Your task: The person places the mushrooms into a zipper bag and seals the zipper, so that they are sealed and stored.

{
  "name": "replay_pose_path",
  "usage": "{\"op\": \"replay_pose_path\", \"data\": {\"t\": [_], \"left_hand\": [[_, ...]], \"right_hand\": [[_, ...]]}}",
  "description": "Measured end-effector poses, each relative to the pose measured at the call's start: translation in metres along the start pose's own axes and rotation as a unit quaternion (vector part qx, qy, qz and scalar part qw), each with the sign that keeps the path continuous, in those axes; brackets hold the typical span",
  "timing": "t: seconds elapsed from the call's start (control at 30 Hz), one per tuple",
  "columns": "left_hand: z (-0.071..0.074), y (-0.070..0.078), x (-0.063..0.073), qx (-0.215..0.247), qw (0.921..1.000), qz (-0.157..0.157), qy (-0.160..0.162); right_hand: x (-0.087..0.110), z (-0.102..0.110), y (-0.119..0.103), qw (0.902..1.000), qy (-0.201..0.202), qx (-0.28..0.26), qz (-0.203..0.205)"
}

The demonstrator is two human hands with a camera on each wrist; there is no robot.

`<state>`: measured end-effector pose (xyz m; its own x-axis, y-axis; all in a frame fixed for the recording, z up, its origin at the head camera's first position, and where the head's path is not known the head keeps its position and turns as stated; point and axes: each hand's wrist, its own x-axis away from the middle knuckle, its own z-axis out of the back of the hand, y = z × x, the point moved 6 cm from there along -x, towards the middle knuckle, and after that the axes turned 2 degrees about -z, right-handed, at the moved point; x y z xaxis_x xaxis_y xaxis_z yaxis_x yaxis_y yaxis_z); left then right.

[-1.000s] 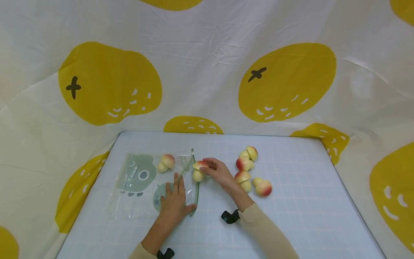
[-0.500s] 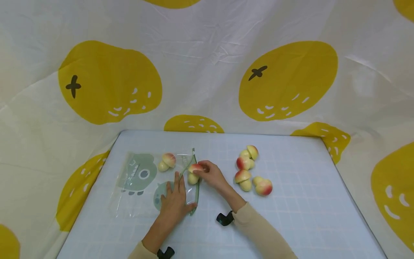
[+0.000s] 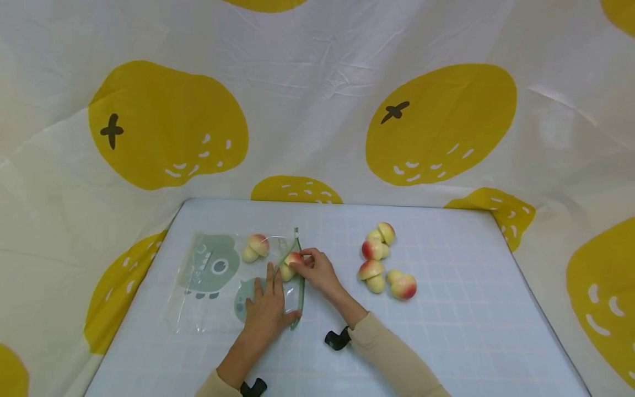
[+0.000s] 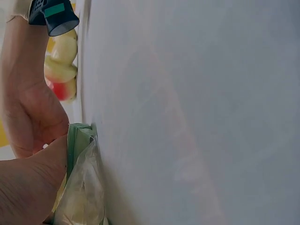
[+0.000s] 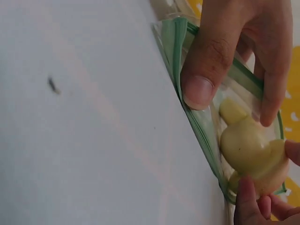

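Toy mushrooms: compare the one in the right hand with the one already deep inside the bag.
The held mushroom sits at the mouth of the zip bag, pinched by the right hand; the bagged mushroom lies loose, deep inside, touched by no hand. The left hand holds the bag's rim beside the held one only. Both have pink-red caps and pale yellow stems.

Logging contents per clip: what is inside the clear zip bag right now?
The zip bag holds one toy mushroom; the right hand pushes a second mushroom through its mouth. The left hand hides the bag's near corner.
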<state>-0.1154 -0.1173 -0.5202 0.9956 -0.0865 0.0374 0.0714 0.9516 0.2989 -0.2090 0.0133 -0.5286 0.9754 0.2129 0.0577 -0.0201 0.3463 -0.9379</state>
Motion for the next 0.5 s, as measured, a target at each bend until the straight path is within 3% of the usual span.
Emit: {"op": "replay_pose_path", "data": {"t": [0.33, 0.5], "left_hand": [[0.001, -0.002, 0.002, 0.002, 0.9997, -0.009, 0.023], [0.002, 0.0, 0.002, -0.006, 0.9994, -0.018, 0.03]], "right_hand": [[0.004, -0.012, 0.003, 0.9962, -0.012, -0.079, -0.033], [0.001, -0.018, 0.005, 0.9798, -0.021, -0.191, -0.056]]}}
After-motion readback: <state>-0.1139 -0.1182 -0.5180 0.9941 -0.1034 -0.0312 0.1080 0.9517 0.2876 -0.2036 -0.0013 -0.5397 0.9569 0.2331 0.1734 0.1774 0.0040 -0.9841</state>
